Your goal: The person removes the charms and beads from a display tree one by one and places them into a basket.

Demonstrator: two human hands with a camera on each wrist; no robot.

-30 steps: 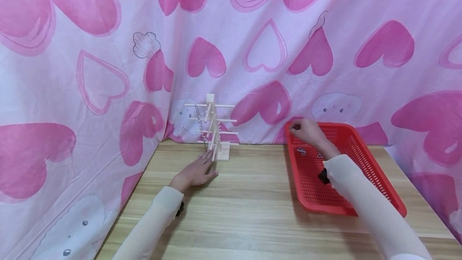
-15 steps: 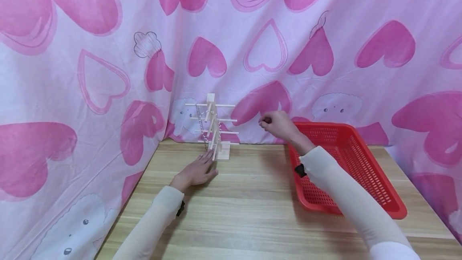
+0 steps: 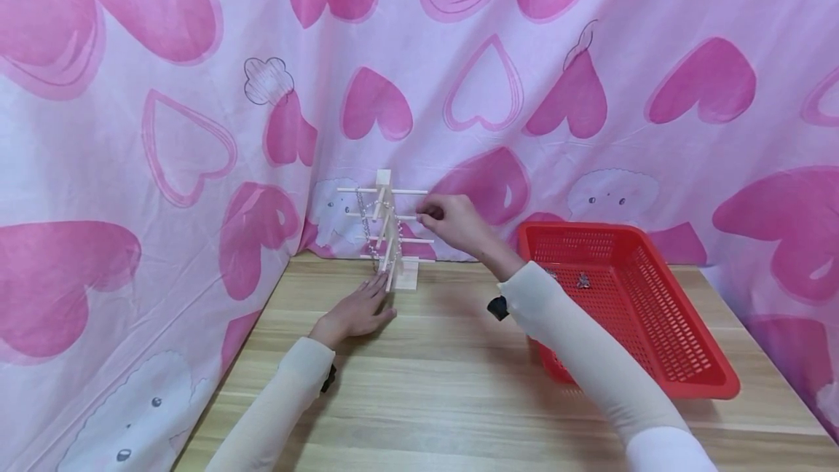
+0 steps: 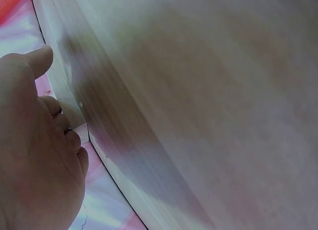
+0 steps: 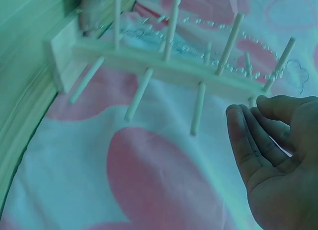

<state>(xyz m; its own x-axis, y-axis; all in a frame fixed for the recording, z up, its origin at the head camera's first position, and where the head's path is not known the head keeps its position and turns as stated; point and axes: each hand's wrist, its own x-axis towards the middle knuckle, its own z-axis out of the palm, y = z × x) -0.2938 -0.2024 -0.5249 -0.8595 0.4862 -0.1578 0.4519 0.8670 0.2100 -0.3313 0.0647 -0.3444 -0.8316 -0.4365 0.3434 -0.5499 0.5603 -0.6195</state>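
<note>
Wooden peg rack (image 3: 391,235) stands at the surface's (image 3: 459,377) back edge, my left hand (image 3: 357,314) flat at its base, my right hand (image 3: 452,223) by an upper peg, fingers (image 5: 248,135) loosely curled, contents unclear, so I'd approach slow and level.

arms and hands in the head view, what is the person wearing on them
Both arms are covered by long, close-fitting cream sleeves, the left sleeve and the right sleeve, each reaching to the wrist. A small black device sits at each wrist: one under the left cuff, one by the right cuff. The left hand and right hand are bare, with no gloves; no rings are visible.
</note>
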